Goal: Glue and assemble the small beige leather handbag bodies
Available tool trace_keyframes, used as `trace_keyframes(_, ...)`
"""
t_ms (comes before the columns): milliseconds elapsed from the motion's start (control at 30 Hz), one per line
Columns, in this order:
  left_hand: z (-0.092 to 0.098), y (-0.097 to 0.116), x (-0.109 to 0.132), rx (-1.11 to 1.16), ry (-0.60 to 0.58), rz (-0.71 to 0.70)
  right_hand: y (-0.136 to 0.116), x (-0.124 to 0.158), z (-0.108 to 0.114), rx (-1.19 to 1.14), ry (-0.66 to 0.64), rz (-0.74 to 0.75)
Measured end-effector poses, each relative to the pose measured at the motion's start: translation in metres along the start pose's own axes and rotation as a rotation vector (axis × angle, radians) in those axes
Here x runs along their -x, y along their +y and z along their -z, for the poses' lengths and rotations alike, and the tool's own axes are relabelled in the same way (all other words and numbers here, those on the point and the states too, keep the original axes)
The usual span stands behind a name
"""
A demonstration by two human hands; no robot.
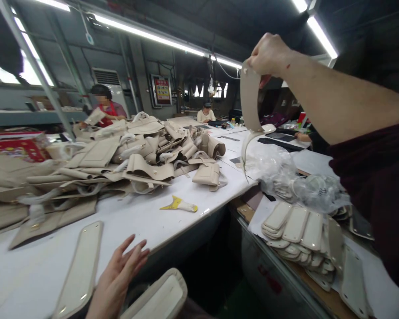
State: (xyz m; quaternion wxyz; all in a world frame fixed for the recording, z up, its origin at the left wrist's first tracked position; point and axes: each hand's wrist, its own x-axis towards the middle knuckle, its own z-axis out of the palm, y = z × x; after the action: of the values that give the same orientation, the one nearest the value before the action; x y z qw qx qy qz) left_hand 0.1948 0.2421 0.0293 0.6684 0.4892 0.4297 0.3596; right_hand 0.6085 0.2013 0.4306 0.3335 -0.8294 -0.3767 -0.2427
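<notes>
My right hand (267, 55) is raised high on the right, its fingers pinched on one end of a beige leather strip (250, 99). The strip hangs in a curve, and a second narrow, pale curved piece (244, 153) dangles below it; I cannot tell how the two are joined. Low in front, my left hand (118, 270) has its fingers apart and nothing in them. To its left, a long cream panel with metal studs (81, 261) lies on the white table. A similar padded panel (164, 294) is just to its right, partly cut off by the frame's lower edge.
A big heap of beige leather bag pieces (146, 155) covers the table's left and middle. A yellow-and-white tool (179, 204) lies near the table edge. Stacked cream panels (295, 228) and clear plastic wrap (269, 161) occupy the right-hand surface. Two people (104, 106) sit farther back.
</notes>
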Motion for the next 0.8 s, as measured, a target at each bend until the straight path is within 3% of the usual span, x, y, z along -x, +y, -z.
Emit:
trace_keyframes(100,-0.021,0.014,-0.016,0.128,-0.076,0.09,-0.072,0.007,-0.008,-0.117,-0.022,0.122)
trace_keyframes(167,-0.024,0.022,-0.027,0.216,-0.072,0.158,-0.116,0.019,-0.013,-0.239,-0.065,0.198)
trace_keyframes(333,-0.005,0.032,-0.049,0.507,-0.134,0.228,-0.19,0.063,-0.048,-0.635,-0.202,0.369)
trace_keyframes(433,0.015,0.034,-0.059,0.698,-0.142,0.185,-0.212,0.103,-0.092,-0.806,-0.379,0.403)
trace_keyframes(500,0.03,0.033,-0.065,0.784,-0.083,0.161,-0.22,0.136,-0.125,-0.878,-0.519,0.44)
trace_keyframes(600,0.05,0.025,-0.075,0.804,0.012,0.216,-0.224,0.187,-0.167,-0.992,-0.718,0.324)
trace_keyframes(667,0.057,0.017,-0.083,0.783,0.035,0.272,-0.224,0.216,-0.185,-1.083,-0.895,0.22)
trace_keyframes(800,0.051,0.003,-0.107,0.742,0.134,0.258,-0.215,0.248,-0.196,-1.116,-1.041,0.233)
